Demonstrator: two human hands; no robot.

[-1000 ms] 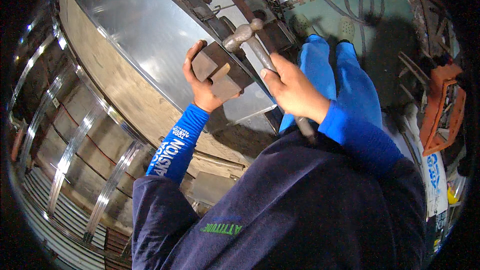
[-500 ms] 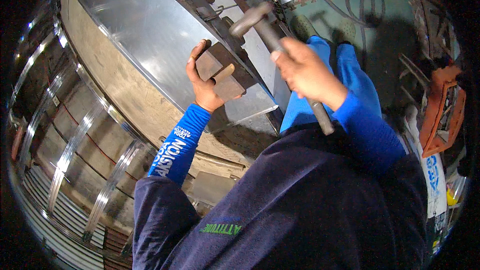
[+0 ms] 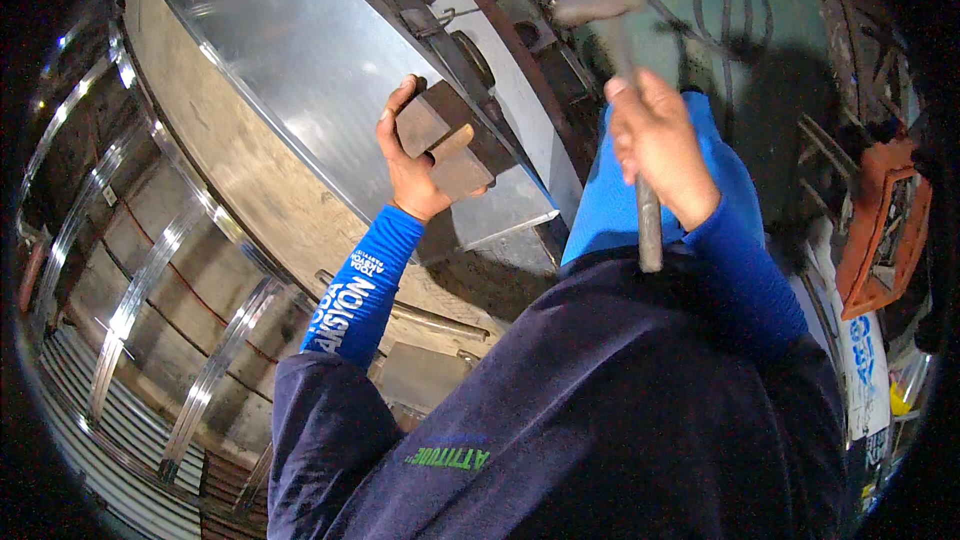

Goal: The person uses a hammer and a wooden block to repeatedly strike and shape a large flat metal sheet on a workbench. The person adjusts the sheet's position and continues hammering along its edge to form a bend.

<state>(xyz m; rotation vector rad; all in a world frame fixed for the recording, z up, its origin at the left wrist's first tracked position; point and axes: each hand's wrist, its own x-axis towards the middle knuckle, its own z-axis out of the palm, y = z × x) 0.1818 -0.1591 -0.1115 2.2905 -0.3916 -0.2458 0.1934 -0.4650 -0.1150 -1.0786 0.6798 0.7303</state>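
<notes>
My left hand point(image 3: 413, 178) grips a boxy brown metal block point(image 3: 461, 172) by its left side. The block rests on a shiny metal sheet point(image 3: 270, 40), close to the sheet's right edge. Fingers under or behind the block are partly hidden. To the right, my right hand point(image 3: 665, 150) is wrapped around the handle of a hammer point(image 3: 648, 225). Its blurred head is raised over the floor beyond my legs, apart from both block and sheet.
A wooden bench top point(image 3: 190, 90) carries the sheet. Dark metal bars and round parts point(image 3: 470, 58) run along its right edge. Shiny metal strips point(image 3: 130, 310) stand at the left. An orange frame-like object point(image 3: 880, 230) is at the right, with a looped cable point(image 3: 735, 10) on the floor.
The hammer has swung to the right, away from the block, and its handle is now more upright in the picture. My left hand and the block stay nearly in place.
</notes>
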